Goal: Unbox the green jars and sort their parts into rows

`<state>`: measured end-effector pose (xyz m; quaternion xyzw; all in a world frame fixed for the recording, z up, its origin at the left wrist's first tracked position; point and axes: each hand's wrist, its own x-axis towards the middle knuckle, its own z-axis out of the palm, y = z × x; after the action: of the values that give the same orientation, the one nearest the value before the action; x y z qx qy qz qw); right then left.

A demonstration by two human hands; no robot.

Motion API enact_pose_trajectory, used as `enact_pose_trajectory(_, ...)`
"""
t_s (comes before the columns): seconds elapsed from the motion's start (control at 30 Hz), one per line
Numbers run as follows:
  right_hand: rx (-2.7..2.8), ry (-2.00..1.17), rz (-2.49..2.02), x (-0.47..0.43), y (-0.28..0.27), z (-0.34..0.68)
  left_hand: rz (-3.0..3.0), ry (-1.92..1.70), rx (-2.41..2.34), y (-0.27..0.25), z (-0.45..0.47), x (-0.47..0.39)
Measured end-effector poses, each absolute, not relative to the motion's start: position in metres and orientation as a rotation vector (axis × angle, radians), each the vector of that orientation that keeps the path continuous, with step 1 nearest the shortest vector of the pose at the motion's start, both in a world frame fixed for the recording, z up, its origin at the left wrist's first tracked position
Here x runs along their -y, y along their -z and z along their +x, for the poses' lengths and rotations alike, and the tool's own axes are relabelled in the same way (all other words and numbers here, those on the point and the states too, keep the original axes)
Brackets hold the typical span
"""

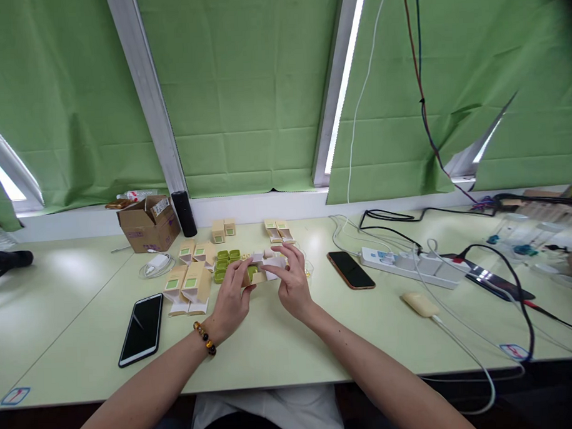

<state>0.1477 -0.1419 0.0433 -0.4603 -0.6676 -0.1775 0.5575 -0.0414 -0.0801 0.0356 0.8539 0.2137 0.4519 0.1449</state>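
Note:
My left hand [233, 300], with a beaded bracelet at the wrist, is closed around a small cream cardboard box [258, 278]. The box's flaps stand up, and something green shows inside. Beside it, my right hand [294, 285] has its fingers apart, one fingertip at the box's white flap. Several green square containers [221, 267] lie just beyond my left hand. To the left stand several cream boxes [195, 284] with green labels and their flaps out. Small pale pieces behind my hands are partly hidden.
A white-edged phone [140, 330] lies at left, another phone [350, 270] at right. A power strip [412, 266] with tangled cables stretches across the right side. At the back stand a brown carton [149, 227], a black cylinder [184, 214] and more small boxes [278, 230].

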Motion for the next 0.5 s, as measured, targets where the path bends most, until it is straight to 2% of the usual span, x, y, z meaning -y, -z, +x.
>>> enact_pose_trajectory(0.33,1.663,0.614,-0.930,0.149,-0.045,0.141,2.368,-1.370,-0.730,-0.037,-0.043,0.077)
enact_pose_trajectory(0.5,1.732,0.579,-0.953,0.153,-0.044,0.137,2.351,-1.428,-0.757,-0.035,-0.043,0.072)
